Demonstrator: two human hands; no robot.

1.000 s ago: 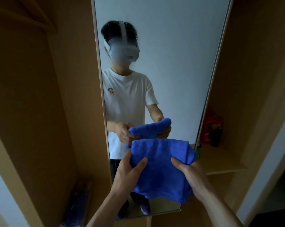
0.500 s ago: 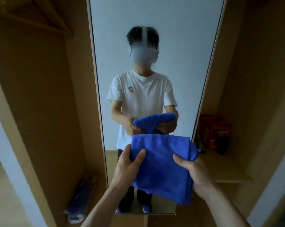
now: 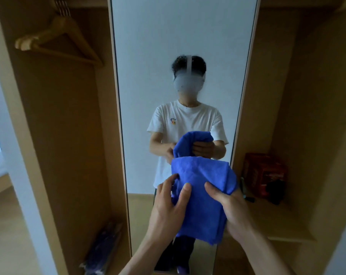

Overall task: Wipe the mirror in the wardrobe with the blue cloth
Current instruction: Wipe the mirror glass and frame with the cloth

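Note:
A tall narrow mirror (image 3: pixel 180 36) stands upright in the middle of the wooden wardrobe, straight ahead. I hold a folded blue cloth (image 3: pixel 202 197) in front of its lower part, a short way off the glass. My left hand (image 3: pixel 169 207) grips the cloth's left edge with thumb on the front. My right hand (image 3: pixel 230 209) grips the right side, thumb across the front and fingers hidden behind. The mirror reflects a person in a white T-shirt holding the same cloth.
A wooden hanger (image 3: pixel 57 39) hangs in the left compartment, and a dark blue wrapped bundle (image 3: pixel 101 249) lies on its floor. The right compartment has a shelf (image 3: pixel 277 217) with a red box (image 3: pixel 264 173) and a small black object beside it.
The view has tilted up and back, showing more of the mirror and the hanger. Both hands still hold the cloth; the left fingers have shifted along its edge.

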